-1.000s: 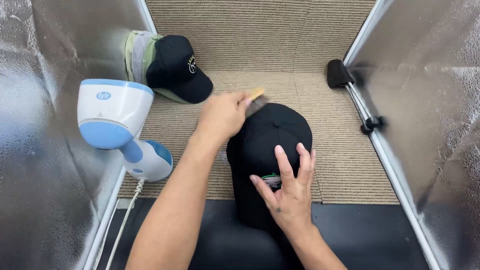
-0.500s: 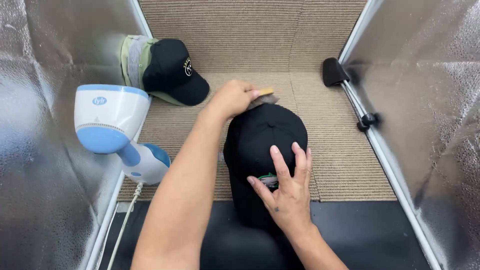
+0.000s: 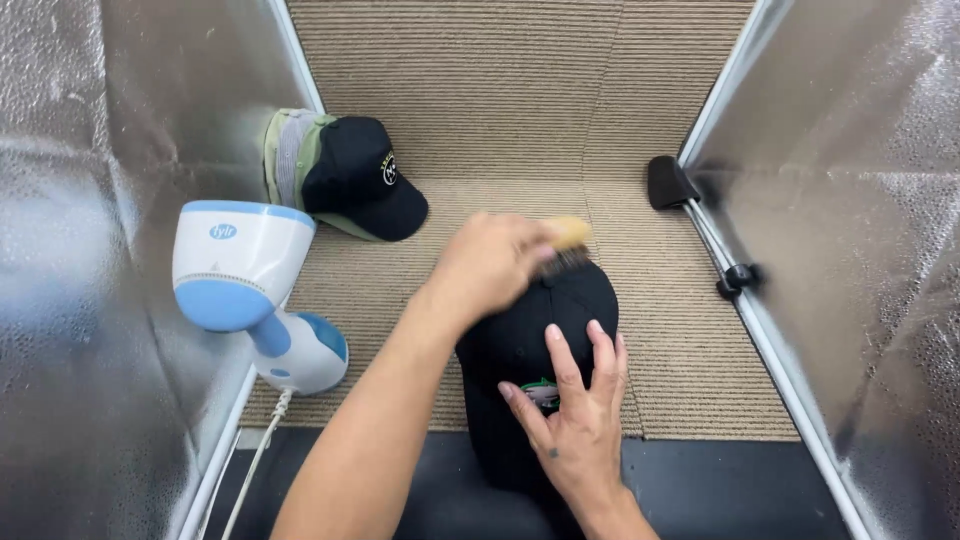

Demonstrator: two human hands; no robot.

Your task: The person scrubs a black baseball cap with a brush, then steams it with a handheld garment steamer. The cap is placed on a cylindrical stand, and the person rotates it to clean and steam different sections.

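Note:
A black cap [image 3: 560, 310] lies on the tan ribbed mat in front of me. My right hand [image 3: 572, 420] rests flat on its front panel, fingers spread, over a small green and white patch. A wooden-backed brush [image 3: 565, 240] is gripped in my left hand [image 3: 495, 262], its dark bristles pressed against the far side of the cap's crown. My left forearm crosses the frame from the lower left.
A white and blue handheld steamer [image 3: 250, 285] with a cord stands at the left. Stacked caps, a black one on top [image 3: 350, 175], lie behind it. Reflective foil walls [image 3: 100, 150] close both sides. A black clamp [image 3: 668, 183] sits on the right frame rail.
My left hand with the brush has slid back and forth across the cap's crown. The right hand stays on the cap's front.

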